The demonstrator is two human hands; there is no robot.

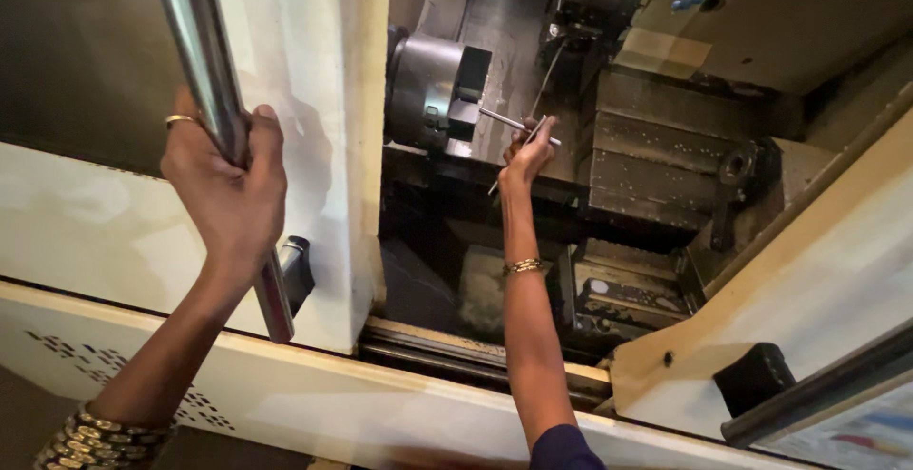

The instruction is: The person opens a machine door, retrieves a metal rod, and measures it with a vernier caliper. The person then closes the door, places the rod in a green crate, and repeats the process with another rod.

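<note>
With the left hand [226, 185] clenched around the door handle [214, 99], the right hand [529, 154] pinches a thin metal rod [514, 124] beside the lathe chuck [433, 89], apparently mid-loading; steadier alignment seems needed.

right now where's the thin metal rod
In the head view, the thin metal rod sits right of centre, inside the machine, between the chuck and the right hand holding it.

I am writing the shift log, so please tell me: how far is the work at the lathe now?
Done: the sliding door stands open, with the left hand gripping its steel handle bar. In hand: the right hand reaches inside and holds a thin metal rod by the chuck. Left: the rod's end is near the chuck; whether it sits clamped cannot be told, and the door is not shut.
</note>
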